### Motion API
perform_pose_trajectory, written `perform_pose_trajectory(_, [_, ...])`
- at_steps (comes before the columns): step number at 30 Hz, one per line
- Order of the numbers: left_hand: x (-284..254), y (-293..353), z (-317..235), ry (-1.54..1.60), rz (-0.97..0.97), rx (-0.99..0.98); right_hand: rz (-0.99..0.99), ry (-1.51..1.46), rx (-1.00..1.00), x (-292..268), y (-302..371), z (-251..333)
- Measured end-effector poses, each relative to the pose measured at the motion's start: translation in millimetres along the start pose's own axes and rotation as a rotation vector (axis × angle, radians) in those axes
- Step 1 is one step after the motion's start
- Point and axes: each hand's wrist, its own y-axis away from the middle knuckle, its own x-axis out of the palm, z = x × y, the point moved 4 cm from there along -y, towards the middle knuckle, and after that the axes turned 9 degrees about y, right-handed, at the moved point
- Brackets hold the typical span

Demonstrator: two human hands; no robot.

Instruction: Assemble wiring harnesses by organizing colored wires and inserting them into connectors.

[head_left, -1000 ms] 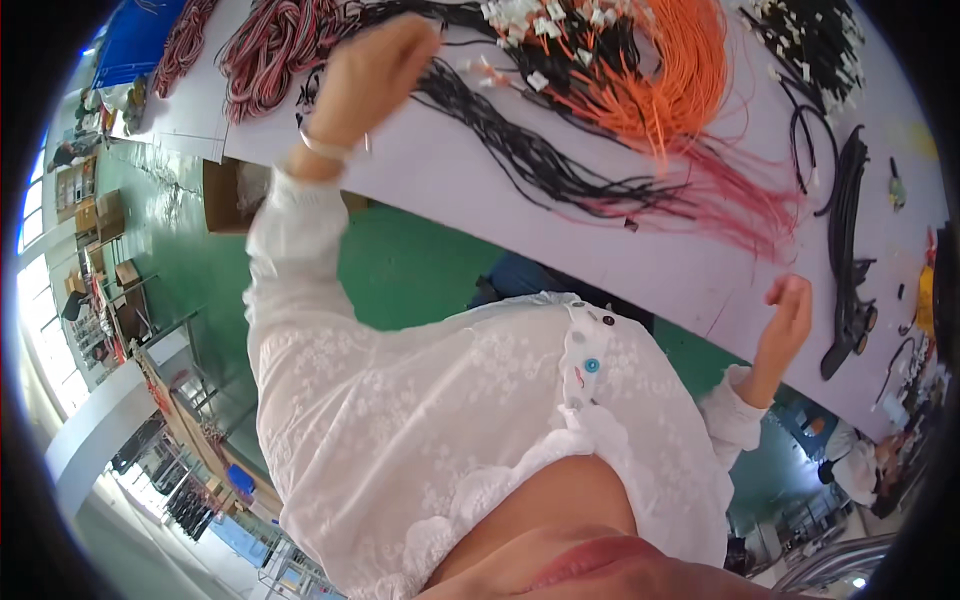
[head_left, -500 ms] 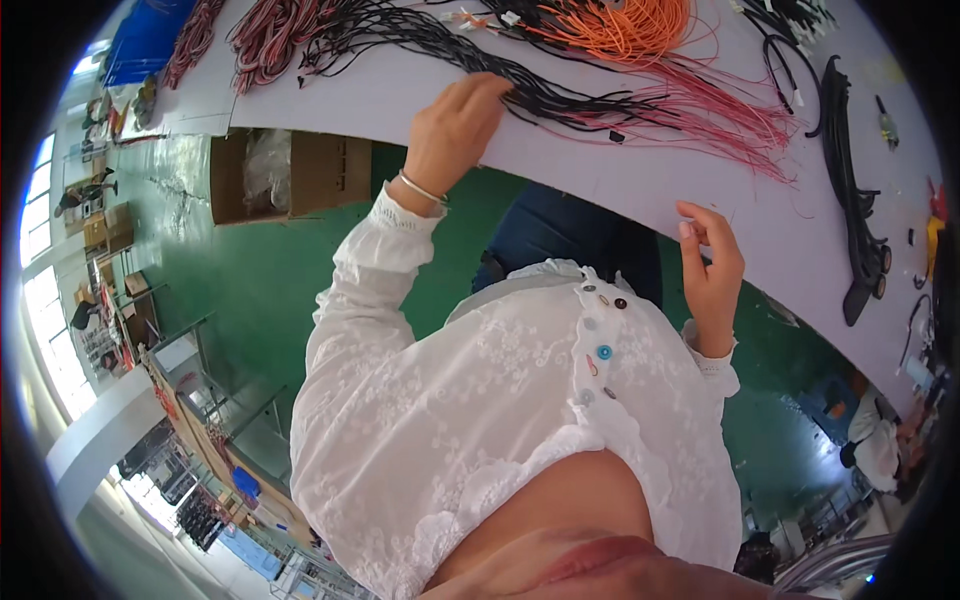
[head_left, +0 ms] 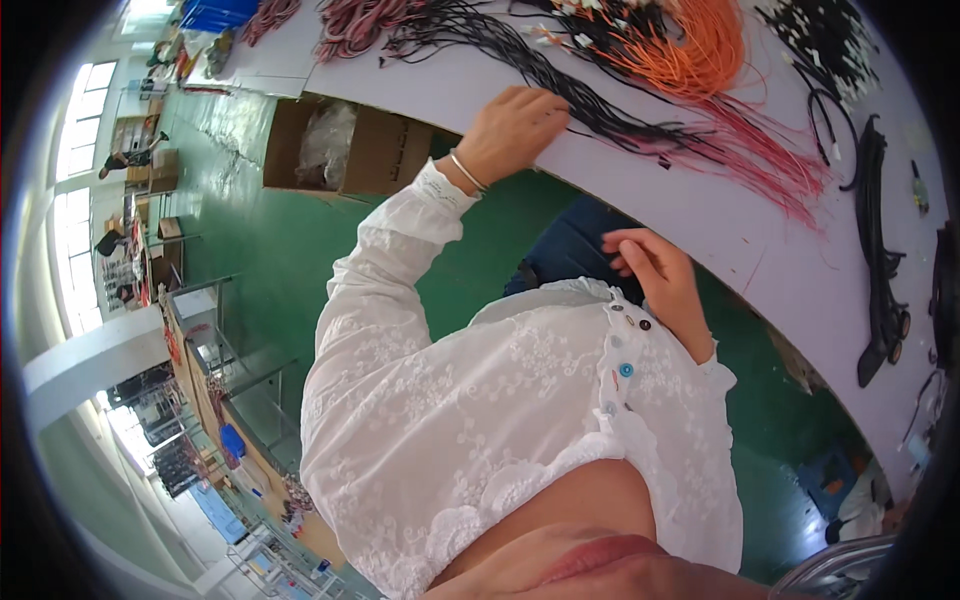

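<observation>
The person's left hand (head_left: 515,125) lies palm down at the near edge of the white tabletop (head_left: 740,230), fingers spread loosely and resting on the long bundle of thin black wires (head_left: 560,85) that runs slantwise across the surface; the fingertips touch the bundle, but whether any wire is pinched between them cannot be told from this view. A thin silver bangle (head_left: 466,170) sits at that wrist, just above the cuff of a white embroidered sleeve (head_left: 385,260). The right hand (head_left: 655,275) hangs below the tabletop's edge, near the person's chest, with fingers half curled and apart; it holds nothing that can be seen. The black bundle begins far up the tabletop among tangled dark cables, passes under the left hand's fingertips and ends beside a spread of thin pink and red wires (head_left: 760,150) that fan out toward the right. Above those lies a loose coil of bright orange wires (head_left: 700,45) with small white connectors at their ends. Farther right a thick black corrugated cable harness (head_left: 875,250) lies lengthwise near the tabletop's end, well apart from both hands. Under the tabletop's left end an open brown cardboard box (head_left: 350,150) with clear plastic bags inside stands on the green floor (head_left: 290,240).
</observation>
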Motion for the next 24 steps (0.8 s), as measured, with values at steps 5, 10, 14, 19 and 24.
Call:
perform_pose_trajectory(5, [-27.4,-1.8,-45.4,0.139,-0.242,0.181,-0.053,-0.589,-0.081,37.5,-42.2,30.2])
perform_pose_trajectory(10, [-11.1,9.9,-15.5,0.230,-0.262,-0.055,-0.137,-0.442,-0.138,27.0,-85.3,31.9])
perform_pose_trajectory(14, [-14.8,42.9,6.7,0.076,-0.403,-0.255,-0.199,-0.341,-0.200,25.7,-87.2,17.2])
perform_pose_trajectory(19, [-17.2,102.2,68.4,-0.017,-0.572,-0.523,-0.239,-0.232,-0.252,21.5,-87.0,18.6])
perform_pose_trajectory(24, [-18.4,93.1,93.8,-0.023,-0.391,-0.530,-0.290,-0.263,-0.226,8.0,-99.5,23.3])
